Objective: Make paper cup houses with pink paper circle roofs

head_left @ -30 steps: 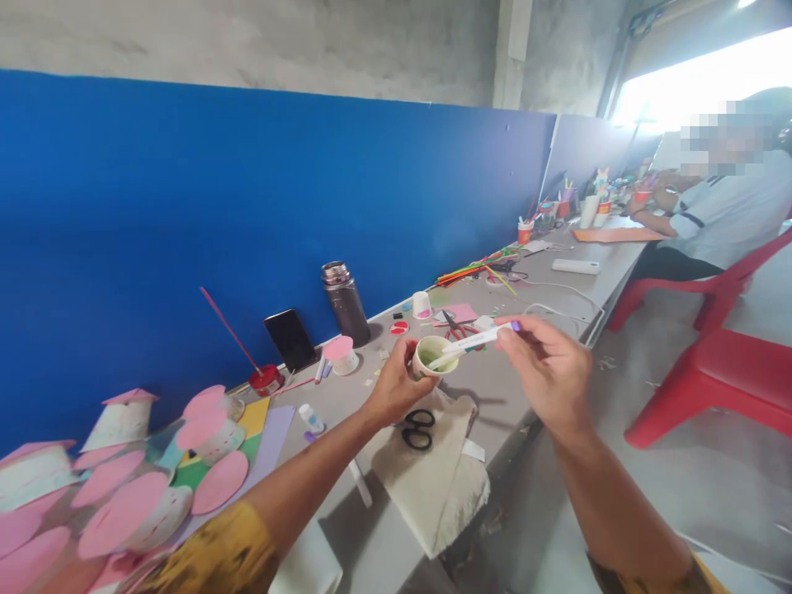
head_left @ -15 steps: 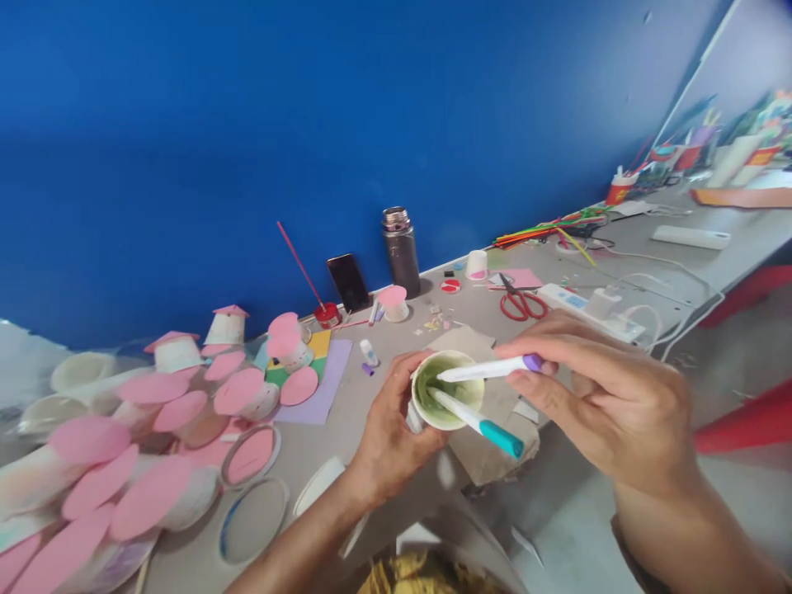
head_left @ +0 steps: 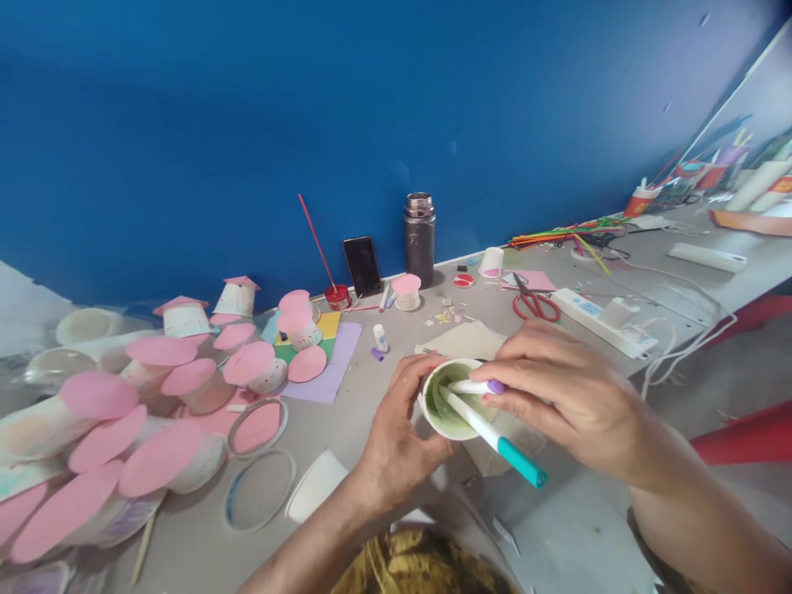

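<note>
My left hand (head_left: 396, 433) is wrapped round a small paper cup (head_left: 446, 412) whose inside is coloured green, tilted toward me over the table's near edge. My right hand (head_left: 560, 396) pinches a white marker with a purple end (head_left: 476, 386), its tip inside the cup. A second white marker with a teal end (head_left: 495, 437) lies across the cup's rim and sticks out toward me under my right hand.
Many pink-topped paper cups (head_left: 161, 363) crowd the left of the grey table (head_left: 346, 429). Behind stand a steel flask (head_left: 419, 239), a phone (head_left: 362, 266), a red paint pot with a stick (head_left: 337, 295), red scissors (head_left: 535, 304), a power strip (head_left: 603, 318) and coloured sticks (head_left: 557, 235).
The view dropped from the room to the table and steadied. The cup and both hands came lower and nearer. A teal-ended marker now rests in the cup beside the purple-ended one.
</note>
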Motion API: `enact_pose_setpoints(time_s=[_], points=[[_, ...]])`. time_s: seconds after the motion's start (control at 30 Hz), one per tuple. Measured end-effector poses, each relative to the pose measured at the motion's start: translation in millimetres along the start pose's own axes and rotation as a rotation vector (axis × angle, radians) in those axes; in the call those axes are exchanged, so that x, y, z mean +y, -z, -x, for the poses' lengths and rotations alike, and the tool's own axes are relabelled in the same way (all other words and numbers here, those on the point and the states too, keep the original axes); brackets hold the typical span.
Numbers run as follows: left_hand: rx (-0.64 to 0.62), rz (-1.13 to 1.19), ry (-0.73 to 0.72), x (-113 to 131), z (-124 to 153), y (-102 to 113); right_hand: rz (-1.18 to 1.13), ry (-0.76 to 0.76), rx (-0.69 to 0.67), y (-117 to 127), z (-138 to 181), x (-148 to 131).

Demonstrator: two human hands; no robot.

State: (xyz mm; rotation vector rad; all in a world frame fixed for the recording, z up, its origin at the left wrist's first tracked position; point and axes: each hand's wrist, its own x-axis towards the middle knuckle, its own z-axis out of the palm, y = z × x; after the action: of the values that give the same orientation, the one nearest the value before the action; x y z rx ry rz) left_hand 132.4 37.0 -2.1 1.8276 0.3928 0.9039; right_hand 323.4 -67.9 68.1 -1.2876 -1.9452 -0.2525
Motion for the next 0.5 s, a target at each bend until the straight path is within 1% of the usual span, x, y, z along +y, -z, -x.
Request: enact_pose_setpoints(time_s=[0.07,0.17,0.33,0.4,0.47,0.5], points=[[-0.007,-0.006,-0.022,-4,1,1,-0.005,-0.018,0.010,-4,-2,-1],[-0.039,-0.008,-0.020,-8,2,0,-0.004,-0.083,0.069,-11,-3,-1],[-0.092,-0.024,0.023,-7,-3,0,-0.008,-0.186,0.061,-19,-2,4],[-0.113,-0.055,0.035,-6,-7,0,-0.030,-0.224,0.078,-19,-1,7],[-0.130,-0.074,0.054,-5,-12,1,-0.060,-0.304,0.152,-18,-1,11],[-0.135,-0.071,0.070,-5,-14,2,-0.073,-0.372,0.217,-17,0,15]])
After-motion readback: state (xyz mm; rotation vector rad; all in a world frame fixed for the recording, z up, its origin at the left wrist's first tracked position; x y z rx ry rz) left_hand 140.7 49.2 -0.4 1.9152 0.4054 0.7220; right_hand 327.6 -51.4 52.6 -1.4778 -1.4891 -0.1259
